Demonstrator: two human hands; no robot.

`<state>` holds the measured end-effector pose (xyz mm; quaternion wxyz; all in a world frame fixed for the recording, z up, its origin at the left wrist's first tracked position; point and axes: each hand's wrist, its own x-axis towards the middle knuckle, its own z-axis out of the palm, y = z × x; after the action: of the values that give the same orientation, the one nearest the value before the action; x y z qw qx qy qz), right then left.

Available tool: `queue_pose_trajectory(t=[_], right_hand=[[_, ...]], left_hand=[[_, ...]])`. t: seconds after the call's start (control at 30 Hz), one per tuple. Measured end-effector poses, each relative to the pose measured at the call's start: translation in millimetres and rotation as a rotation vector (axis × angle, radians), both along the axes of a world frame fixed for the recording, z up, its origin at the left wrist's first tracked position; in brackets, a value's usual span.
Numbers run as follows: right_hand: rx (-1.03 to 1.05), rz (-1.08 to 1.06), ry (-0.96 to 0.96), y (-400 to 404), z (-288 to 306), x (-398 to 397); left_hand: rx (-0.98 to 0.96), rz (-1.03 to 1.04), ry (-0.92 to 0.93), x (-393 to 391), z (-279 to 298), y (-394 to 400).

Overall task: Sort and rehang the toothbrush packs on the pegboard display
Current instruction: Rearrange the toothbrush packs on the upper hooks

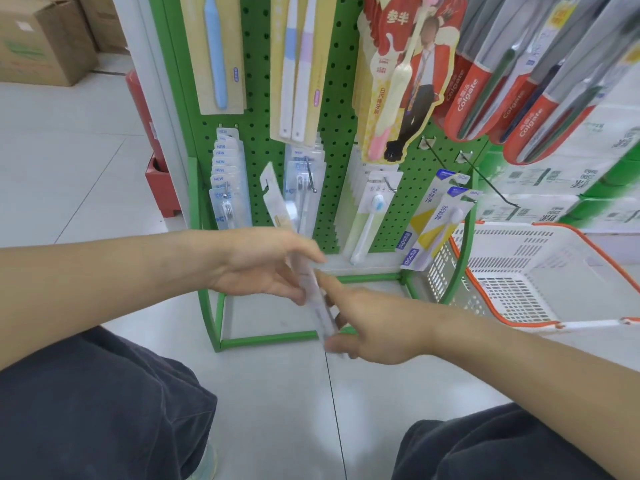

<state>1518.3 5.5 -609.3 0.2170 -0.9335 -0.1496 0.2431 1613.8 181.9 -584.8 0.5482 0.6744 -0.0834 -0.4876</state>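
A long clear toothbrush pack (277, 206) tilts in front of the green pegboard (337, 133), its hang tab up near a bottom-row hook. My left hand (266, 265) grips its middle, thumb on top. My right hand (367, 327) holds its lower end, forefinger stretched along the pack. Motion blur hides the pack's lower part. Hung packs fill the board: a stack marked NEW (227, 178), clear packs (304, 174), a white brush pack (372, 209) and two yellow-and-white packs (433, 223). One bare hook (485, 181) sticks out at the right.
A white basket with orange rim (540, 271) stands on the floor at the right of the green stand. Red Colgate packs (502, 98) hang at the upper right. Cardboard boxes (41, 39) sit at the far left. My knees frame the bottom of the view.
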Motion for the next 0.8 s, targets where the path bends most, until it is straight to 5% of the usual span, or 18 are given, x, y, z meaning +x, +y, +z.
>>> queue_pose_trajectory(t=[0.17,0.27,0.43,0.8], right_hand=[[0.036,-0.067,0.026,11.2,2.2,-2.5],[0.132,-0.205,-0.145,6.0,3.3,6.8],[0.422,-0.46,-0.336,-0.8,-5.1,20.7],[0.695,-0.519,-0.92,23.8,24.2,45.5]], left_hand=[[0.069,-0.031,-0.115,3.0,-5.6,1.3],[0.096,-0.073,-0.24,6.3,-9.3,5.5],[0.131,-0.208,-0.645,6.2,3.8,9.5],[-0.276,0.166,-0.88,13.6,39.0,22.1]])
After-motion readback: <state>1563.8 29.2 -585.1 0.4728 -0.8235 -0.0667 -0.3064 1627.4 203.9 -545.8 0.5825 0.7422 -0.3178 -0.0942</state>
